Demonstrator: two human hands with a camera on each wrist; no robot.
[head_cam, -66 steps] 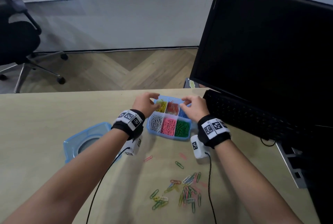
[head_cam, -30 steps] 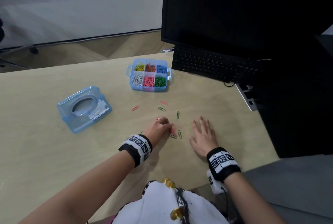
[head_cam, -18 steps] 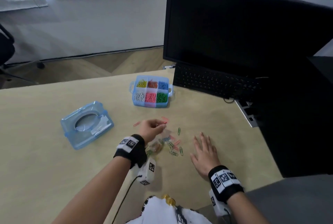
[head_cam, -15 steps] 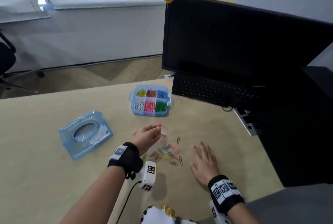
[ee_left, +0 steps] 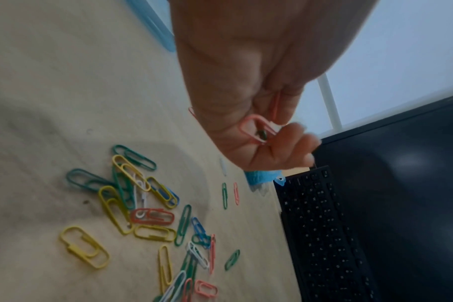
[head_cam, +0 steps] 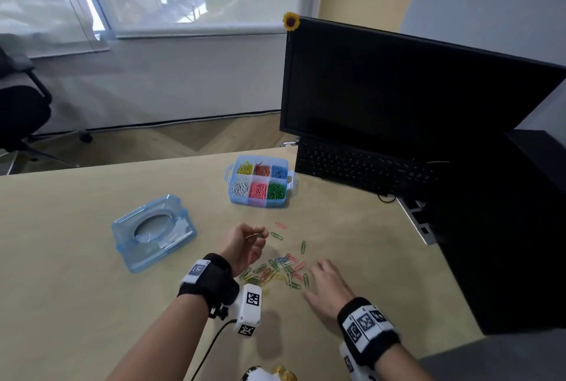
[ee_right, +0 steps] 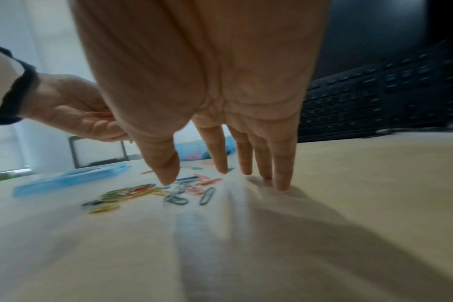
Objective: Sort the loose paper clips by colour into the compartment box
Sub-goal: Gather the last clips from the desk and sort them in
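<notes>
My left hand (head_cam: pixel 249 241) is raised palm up above the desk and pinches pink paper clips (ee_left: pixel 256 130) between thumb and fingers. A heap of loose clips (head_cam: pixel 280 270) in several colours lies just below it, and shows close up in the left wrist view as loose clips (ee_left: pixel 142 204). My right hand (head_cam: pixel 324 284) lies flat with fingers spread, fingertips (ee_right: pixel 281 183) on the wood at the heap's right edge. The blue compartment box (head_cam: pixel 260 181) stands open farther back, each compartment holding one colour.
The box's blue lid (head_cam: pixel 153 232) lies to the left on the desk. A black keyboard (head_cam: pixel 361 170) and a dark monitor (head_cam: pixel 398 98) stand to the right behind the box. Stray clips (head_cam: pixel 280 226) lie between heap and box. An office chair (head_cam: pixel 18 111) stands far left.
Both hands left the box and came back to the heap. My left hand picked clips from the heap and lifted them; my right hand settled flat beside the heap.
</notes>
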